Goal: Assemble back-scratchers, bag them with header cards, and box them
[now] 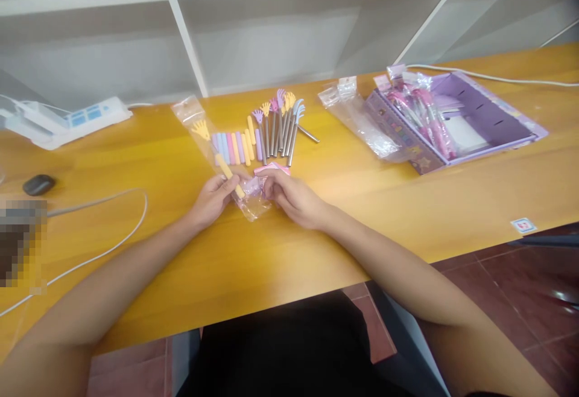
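Observation:
My left hand (216,199) is closed on a clear plastic bag (184,113) with a yellow hand-shaped scratcher (225,168) lying in or along it. At the bag's lower end, my right hand (294,196) has its fingers bent together at the plastic; what they pinch is too blurred to tell. A pink-edged item (272,169) lies by the right fingertips. Behind the hands are a row of short pastel handles (233,148) and a group of metal rods (280,134) topped with small coloured hands.
A purple box (491,155) at the right holds pink bagged items (429,119). Clear bags (362,122) lie beside it. At the left are a power strip (85,120), a black mouse (38,184) and a white cable (136,225). White shelving (271,41) stands behind the table.

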Motion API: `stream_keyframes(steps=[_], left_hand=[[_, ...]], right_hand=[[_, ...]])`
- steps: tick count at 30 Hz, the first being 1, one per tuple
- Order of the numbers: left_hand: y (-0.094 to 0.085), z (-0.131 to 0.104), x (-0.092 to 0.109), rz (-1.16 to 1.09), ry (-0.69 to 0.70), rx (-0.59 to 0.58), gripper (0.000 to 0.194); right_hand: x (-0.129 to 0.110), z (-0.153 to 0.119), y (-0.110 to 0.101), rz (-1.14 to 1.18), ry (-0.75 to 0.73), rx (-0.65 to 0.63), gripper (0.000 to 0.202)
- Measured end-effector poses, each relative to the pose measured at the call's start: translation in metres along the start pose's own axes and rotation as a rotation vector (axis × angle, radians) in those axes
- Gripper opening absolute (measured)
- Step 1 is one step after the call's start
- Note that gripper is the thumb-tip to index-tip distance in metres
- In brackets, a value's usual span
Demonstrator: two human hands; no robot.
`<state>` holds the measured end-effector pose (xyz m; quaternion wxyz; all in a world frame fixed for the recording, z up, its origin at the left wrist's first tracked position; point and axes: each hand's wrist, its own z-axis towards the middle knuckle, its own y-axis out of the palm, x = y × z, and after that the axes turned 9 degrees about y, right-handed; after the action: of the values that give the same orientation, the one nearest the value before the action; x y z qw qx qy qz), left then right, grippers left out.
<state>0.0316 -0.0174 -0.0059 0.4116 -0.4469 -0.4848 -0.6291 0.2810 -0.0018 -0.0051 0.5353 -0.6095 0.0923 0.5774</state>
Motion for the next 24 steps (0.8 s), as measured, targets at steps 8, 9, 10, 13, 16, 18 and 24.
stream_keyframes(steps=[8, 9, 10, 13, 16, 18, 24], left_hand=[[0.001, 0.0, 0.002, -0.031, -0.013, -0.039, 0.042], [0.0, 0.001, 0.0, -0.024, -0.011, -0.043, 0.042], [-0.001, 0.001, -0.002, -0.011, -0.012, -0.048, 0.041], [-0.004, 0.0, -0.004, 0.05, -0.018, -0.071, 0.043], [-0.003, -0.001, -0.002, 0.148, -0.021, -0.13, 0.045], [-0.001, -0.003, 0.001, 0.215, -0.018, -0.178, 0.046], [0.001, -0.008, 0.005, 0.345, -0.002, -0.289, 0.055]], right_hand=[[-0.001, -0.002, 0.004, -0.091, -0.109, 0.055, 0.036], [-0.002, -0.002, 0.004, -0.089, -0.143, 0.071, 0.024], [-0.003, -0.002, 0.003, -0.086, -0.171, 0.085, 0.015], [-0.006, -0.002, 0.0, -0.093, -0.213, 0.119, 0.012], [-0.01, -0.001, -0.003, -0.104, -0.261, 0.12, 0.011], [-0.012, 0.0, -0.003, -0.096, -0.29, 0.109, 0.01], [-0.01, -0.001, 0.002, -0.094, -0.26, 0.109, 0.009]])
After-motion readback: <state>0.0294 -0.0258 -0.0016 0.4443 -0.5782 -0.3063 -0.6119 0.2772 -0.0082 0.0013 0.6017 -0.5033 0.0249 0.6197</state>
